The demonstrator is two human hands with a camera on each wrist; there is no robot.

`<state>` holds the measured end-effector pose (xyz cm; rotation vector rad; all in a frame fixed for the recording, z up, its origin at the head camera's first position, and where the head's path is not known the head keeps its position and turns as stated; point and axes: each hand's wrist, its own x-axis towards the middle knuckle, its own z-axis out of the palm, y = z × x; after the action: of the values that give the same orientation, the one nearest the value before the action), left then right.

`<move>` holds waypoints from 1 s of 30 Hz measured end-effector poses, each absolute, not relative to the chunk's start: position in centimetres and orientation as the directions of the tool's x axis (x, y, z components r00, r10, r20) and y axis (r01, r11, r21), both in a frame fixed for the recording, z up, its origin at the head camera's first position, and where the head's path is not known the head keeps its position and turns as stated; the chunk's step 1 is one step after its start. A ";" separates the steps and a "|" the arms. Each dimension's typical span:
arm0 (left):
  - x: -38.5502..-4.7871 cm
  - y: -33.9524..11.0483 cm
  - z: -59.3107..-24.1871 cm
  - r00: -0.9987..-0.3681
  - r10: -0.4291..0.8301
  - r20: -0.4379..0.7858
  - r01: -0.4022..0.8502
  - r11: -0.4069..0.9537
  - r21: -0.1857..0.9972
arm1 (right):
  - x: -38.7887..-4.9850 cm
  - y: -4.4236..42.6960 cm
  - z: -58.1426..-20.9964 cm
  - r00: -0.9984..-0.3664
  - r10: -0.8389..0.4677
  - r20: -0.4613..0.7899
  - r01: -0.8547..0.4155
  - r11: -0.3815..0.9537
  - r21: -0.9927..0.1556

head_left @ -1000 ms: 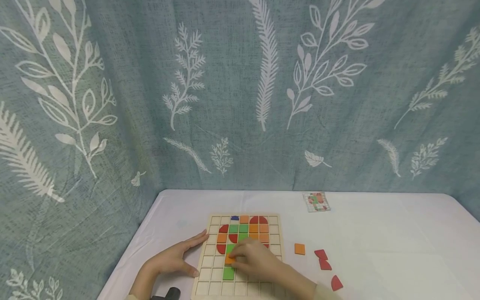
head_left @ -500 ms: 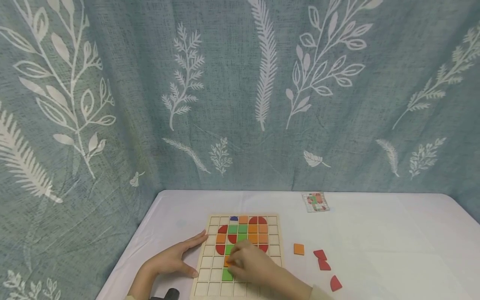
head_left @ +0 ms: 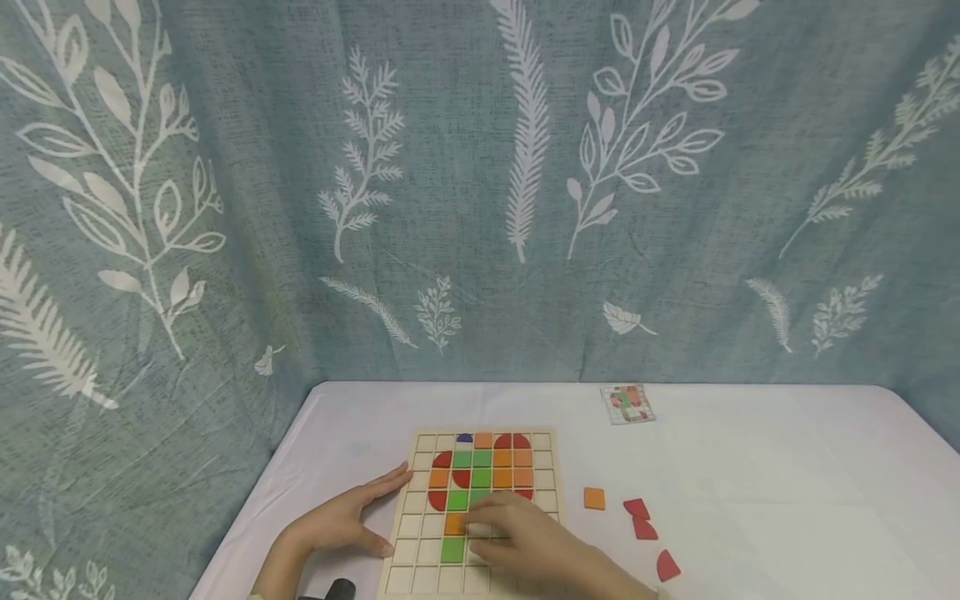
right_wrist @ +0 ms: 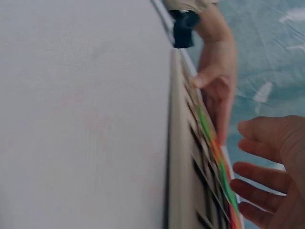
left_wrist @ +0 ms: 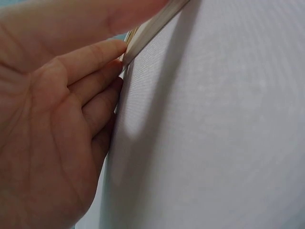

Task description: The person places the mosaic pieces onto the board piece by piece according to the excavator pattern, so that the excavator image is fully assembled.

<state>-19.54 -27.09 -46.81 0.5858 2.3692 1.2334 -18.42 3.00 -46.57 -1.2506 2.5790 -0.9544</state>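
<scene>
A wooden grid board (head_left: pixel 408 527) lies on the white table, with red, green, orange and blue tiles set in some of its cells. My left hand (head_left: pixel 337 518) rests against the board's left edge, fingers stretched along the side and thumb near the lower part. In the left wrist view the fingertips (left_wrist: pixel 119 47) touch the wooden rim. Above the board, my right hand (head_left: pixel 525 537) hovers with fingers spread and nothing between them. Its fingertips are beside an orange tile (head_left: pixel 453 524), which sits in a cell just above a green tile (head_left: pixel 452 549). The hand hides several cells.
To the right of the board lie a loose orange square (head_left: pixel 594 498) and red quarter-round pieces (head_left: pixel 667 566). A small pattern card (head_left: pixel 628 404) is near the table's back edge. A black object (head_left: pixel 341 589) lies by the left forearm. A leaf-print curtain (head_left: pixel 480 208) hangs behind.
My right hand has let go of the orange tile, its fingers have parted, and it has drawn slightly right. My left hand keeps its place at the board's edge.
</scene>
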 end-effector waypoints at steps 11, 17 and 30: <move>-19.5 -27.1 -46.4 -0.820 0.546 -0.173 0.161 0.510 0.845 | -18.0 10.3 -46.7 -0.774 -0.575 0.264 -0.577 0.471 -0.666; -19.6 -27.2 -46.6 -0.819 0.550 -0.166 0.161 0.497 0.853 | -18.3 14.1 -46.8 -0.863 -0.397 0.312 -0.502 0.613 -0.609; -19.5 -27.0 -46.4 -0.818 0.551 -0.162 0.160 0.489 0.858 | -18.8 18.9 -46.9 -0.879 -0.453 0.150 -0.457 0.705 -0.542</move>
<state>-19.53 -26.97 -46.37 0.5901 2.3199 1.2726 -18.81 18.91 -46.90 -0.7755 2.9062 -0.9259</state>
